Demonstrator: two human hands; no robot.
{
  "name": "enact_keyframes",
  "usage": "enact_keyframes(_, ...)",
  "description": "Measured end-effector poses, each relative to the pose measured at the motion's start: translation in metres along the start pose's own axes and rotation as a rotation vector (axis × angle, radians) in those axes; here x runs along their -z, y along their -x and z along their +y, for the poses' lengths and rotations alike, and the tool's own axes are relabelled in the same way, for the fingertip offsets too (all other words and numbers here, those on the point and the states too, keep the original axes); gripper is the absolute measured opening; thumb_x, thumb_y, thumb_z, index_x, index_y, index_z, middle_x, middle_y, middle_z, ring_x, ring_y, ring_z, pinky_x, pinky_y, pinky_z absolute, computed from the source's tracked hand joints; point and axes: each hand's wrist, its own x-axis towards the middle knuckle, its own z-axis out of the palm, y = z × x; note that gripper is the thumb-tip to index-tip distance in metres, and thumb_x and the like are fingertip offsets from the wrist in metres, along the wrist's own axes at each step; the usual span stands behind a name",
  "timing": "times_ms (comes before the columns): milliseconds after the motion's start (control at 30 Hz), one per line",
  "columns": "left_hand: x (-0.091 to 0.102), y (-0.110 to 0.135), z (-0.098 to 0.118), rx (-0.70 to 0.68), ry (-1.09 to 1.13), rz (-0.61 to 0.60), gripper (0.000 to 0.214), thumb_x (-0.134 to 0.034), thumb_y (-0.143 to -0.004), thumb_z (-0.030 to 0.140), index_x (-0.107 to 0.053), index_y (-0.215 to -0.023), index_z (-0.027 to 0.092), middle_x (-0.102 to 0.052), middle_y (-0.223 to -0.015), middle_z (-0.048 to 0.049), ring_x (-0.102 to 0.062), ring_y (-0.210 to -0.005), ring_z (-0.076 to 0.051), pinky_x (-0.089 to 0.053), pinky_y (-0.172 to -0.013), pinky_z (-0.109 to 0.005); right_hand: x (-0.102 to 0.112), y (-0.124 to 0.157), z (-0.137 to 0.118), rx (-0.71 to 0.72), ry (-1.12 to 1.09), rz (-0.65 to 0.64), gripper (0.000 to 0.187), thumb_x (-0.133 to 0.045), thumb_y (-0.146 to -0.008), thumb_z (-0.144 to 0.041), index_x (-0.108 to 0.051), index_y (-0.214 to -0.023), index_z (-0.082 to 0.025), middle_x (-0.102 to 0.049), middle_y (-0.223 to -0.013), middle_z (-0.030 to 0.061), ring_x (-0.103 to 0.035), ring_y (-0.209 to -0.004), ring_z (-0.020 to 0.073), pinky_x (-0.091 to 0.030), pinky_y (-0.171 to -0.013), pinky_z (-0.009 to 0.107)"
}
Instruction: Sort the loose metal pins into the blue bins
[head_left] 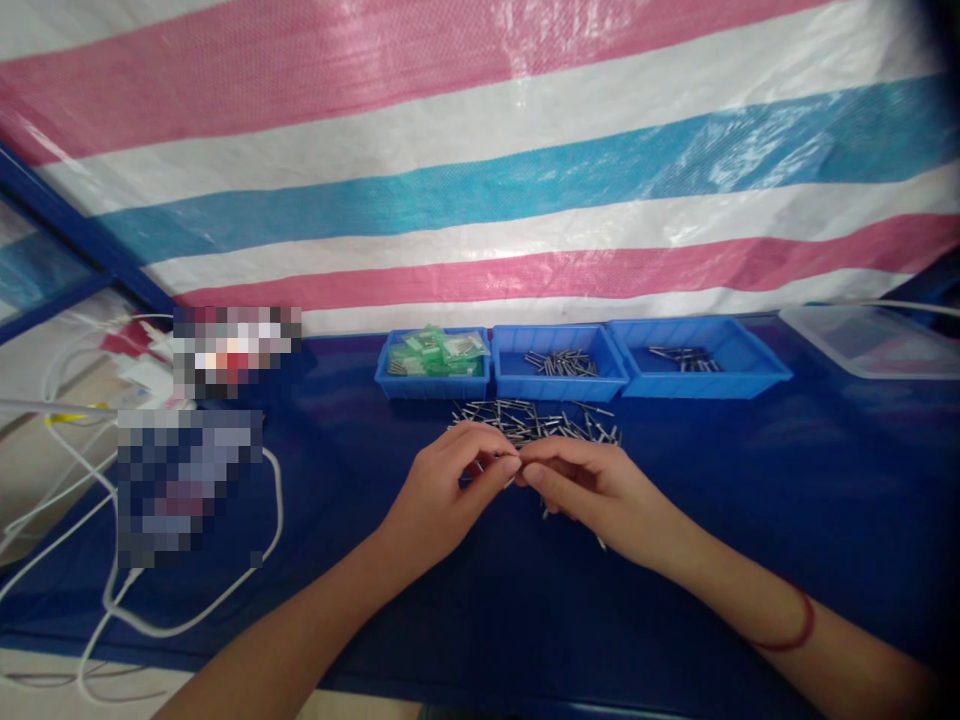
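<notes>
My left hand (454,480) and my right hand (600,495) meet fingertip to fingertip above the dark blue table. Both are pinched closed, and what lies between the fingers is too small and hidden to name. Just beyond them a loose pile of thin metal pins (592,428) is spread on the table, partly covered by my hands. The thin tip of a pin shows below my right palm. Behind the pile stand a blue bin (435,388) with green-tinted plastic packets (442,350), a middle bin (559,384) with pins, and a right bin (709,385) with fewer pins.
White cables (277,500) loop over the left side of the table (480,630), beside pixelated items. A clear plastic lid or tray (862,345) lies at the back right. A striped plastic sheet (480,210) hangs behind, with a blue metal frame (127,280) at left.
</notes>
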Motion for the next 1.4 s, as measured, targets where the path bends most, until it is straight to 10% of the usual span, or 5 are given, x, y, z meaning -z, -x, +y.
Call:
enact_keyframes(500, 0.000, 0.001, -0.001, 0.028, 0.007, 0.067, 0.010, -0.057, -0.088, 0.023, -0.064, -0.092, 0.017, -0.065, -0.094, -0.0045, -0.062, -0.080, -0.012, -0.050, -0.069, -0.022, -0.002, -0.002, -0.005, -0.035, -0.080, 0.028, 0.025, -0.062, -0.080, -0.042, -0.060, -0.080, -0.018, -0.049, -0.059, -0.0037, -0.045, -0.050, 0.0080, -0.039, -0.045, 0.020)
enact_keyframes(1100, -0.004, 0.002, -0.007, -0.070, -0.063, -0.078, 0.013, -0.052, -0.091, 0.022, -0.064, -0.093, 0.017, -0.063, -0.098, -0.0061, -0.061, -0.083, -0.012, -0.049, -0.072, -0.022, 0.006, 0.009, -0.006, 0.442, 0.498, 0.229, 0.009, -0.051, -0.089, -0.022, -0.056, -0.082, -0.021, -0.058, -0.073, 0.0027, -0.051, -0.062, 0.0132, -0.041, -0.057, 0.027)
enact_keyframes(1300, -0.002, 0.001, -0.005, 0.000, -0.112, -0.047, 0.018, -0.050, -0.092, 0.026, -0.062, -0.102, 0.017, -0.065, -0.091, -0.0040, -0.060, -0.078, -0.012, -0.048, -0.070, -0.023, 0.010, 0.000, -0.003, 0.181, 0.249, 0.226, 0.031, -0.051, -0.089, -0.037, -0.057, -0.066, -0.018, -0.051, -0.059, 0.0002, -0.045, -0.054, 0.0115, -0.035, -0.050, 0.026)
enact_keyframes(1400, -0.001, 0.001, -0.008, 0.031, -0.171, -0.044, 0.026, -0.051, -0.092, 0.028, -0.057, -0.115, 0.018, -0.066, -0.095, -0.0044, -0.059, -0.079, -0.013, -0.049, -0.073, -0.025, 0.022, -0.008, -0.001, 0.021, -0.113, 0.439, 0.031, -0.056, -0.085, -0.045, -0.061, -0.070, -0.018, -0.051, -0.058, -0.0014, -0.040, -0.047, 0.0087, -0.030, -0.043, 0.024)
